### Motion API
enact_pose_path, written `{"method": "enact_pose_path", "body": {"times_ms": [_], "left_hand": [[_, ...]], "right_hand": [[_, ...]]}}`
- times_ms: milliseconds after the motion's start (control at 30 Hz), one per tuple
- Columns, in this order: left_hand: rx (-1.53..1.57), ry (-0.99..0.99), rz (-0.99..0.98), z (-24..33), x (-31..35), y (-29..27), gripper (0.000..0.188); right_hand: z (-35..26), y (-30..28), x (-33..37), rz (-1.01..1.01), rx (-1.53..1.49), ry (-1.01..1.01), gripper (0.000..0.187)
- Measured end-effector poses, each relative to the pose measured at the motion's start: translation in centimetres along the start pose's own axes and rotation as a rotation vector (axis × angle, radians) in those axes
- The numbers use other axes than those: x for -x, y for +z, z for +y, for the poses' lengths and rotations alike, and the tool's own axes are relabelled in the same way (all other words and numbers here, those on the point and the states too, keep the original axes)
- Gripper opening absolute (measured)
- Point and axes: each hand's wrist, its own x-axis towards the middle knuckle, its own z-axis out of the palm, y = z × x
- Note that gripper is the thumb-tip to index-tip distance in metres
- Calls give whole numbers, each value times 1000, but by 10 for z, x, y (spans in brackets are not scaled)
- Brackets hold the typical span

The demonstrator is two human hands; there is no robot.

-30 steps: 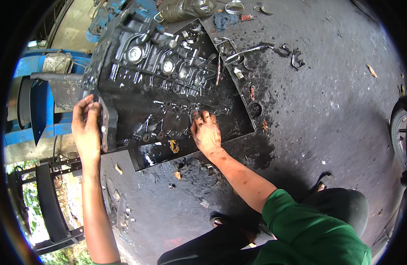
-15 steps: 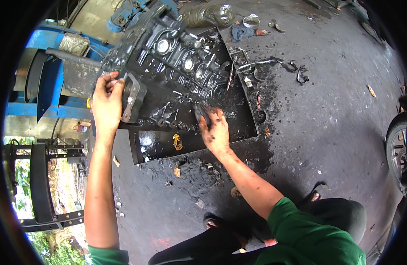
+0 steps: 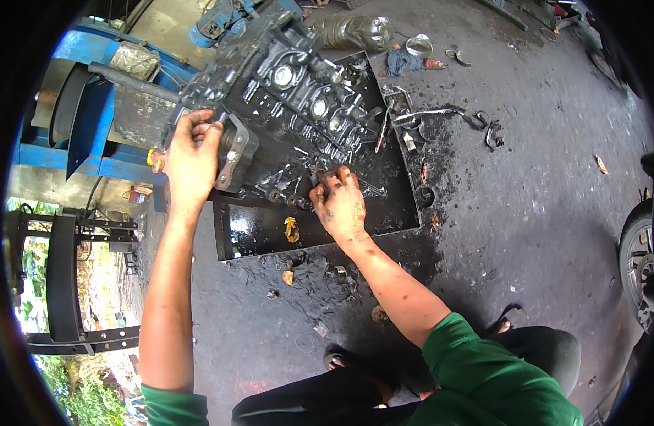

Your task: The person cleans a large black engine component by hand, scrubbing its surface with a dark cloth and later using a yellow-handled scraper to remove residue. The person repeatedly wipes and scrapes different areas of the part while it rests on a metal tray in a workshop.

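Note:
A dark, oily engine block (image 3: 252,92) leans over a shallow black metal tray (image 3: 405,184), its bores and fittings glistening. My left hand (image 3: 193,160) grips the block's near-left edge, fingers curled over it and thumb alongside a flat metal bracket with holes (image 3: 232,160). At the block's lower side, above the tray, my right hand (image 3: 341,204) has its oil-blackened fingers curled in. Whatever lies inside those fingers is hidden. Small oily metal parts (image 3: 277,195) show just left of the right hand.
A yellow leaf (image 3: 291,229) lies in the tray. Past its right side are a long metal rod (image 3: 430,113), a metal ring (image 3: 419,46) and a blue rag (image 3: 403,62). A large plastic bottle (image 3: 352,33) lies behind. Blue steel framework (image 3: 121,165) stands left; a wheel (image 3: 638,255), far right.
My right hand's fingers have gone from stretched forward to curled in, at nearly the same place. My left hand stays on the block. The whole view has shifted slightly.

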Motion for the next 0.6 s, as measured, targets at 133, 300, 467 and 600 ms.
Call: {"method": "enact_pose_path", "body": {"times_ms": [133,300,467,600], "left_hand": [[-25,5,18,2,-1,-1,31],[-27,-3,15,2,1,-3,32],[-43,-19,18,-1,0,-3,32],[-51,-17,2,-1,-3,-3,33]], "right_hand": [[-15,-14,2,-103,-64,152,30],[-43,-10,1,203,-360,-213,36],[-52,-1,-15,128,-103,-43,41],[-32,6,0,94,-128,-70,29]]}}
